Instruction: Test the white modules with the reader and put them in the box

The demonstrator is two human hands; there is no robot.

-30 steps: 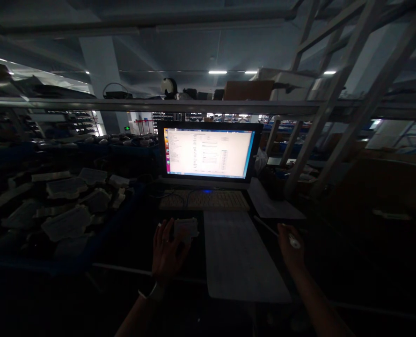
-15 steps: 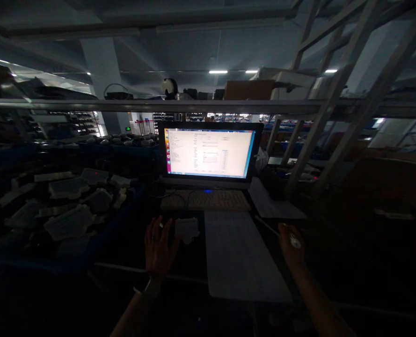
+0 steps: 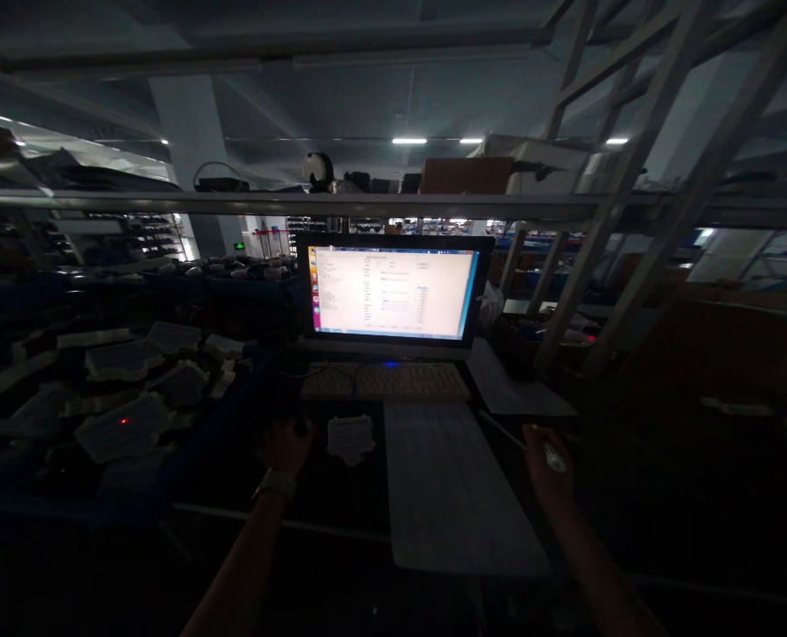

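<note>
Head: pale part (image 3: 351,439), narrow end nearest

Bare left hand (image 3: 288,448): its fingers are blurring into the darkness; a small dark shape at their tips is showing too dimly to name.
Bare right hand (image 3: 547,469): its curled fingers are hiding most of a white, round-ended object (image 3: 554,458), leaving its kind unclear.
Bare forearms (image 3: 242,553): the near edge of the view is cutting off both.
Flat, pale, notched piece (image 3: 350,438): its print is blurring beyond reading.
Black-framed monitor (image 3: 393,292): its rows of text are appearing too small to read.
Blue plastic bin (image 3: 187,460): the left edge is cropping it, and heaped pale pieces (image 3: 124,427) inside are partly covering one another.
</note>
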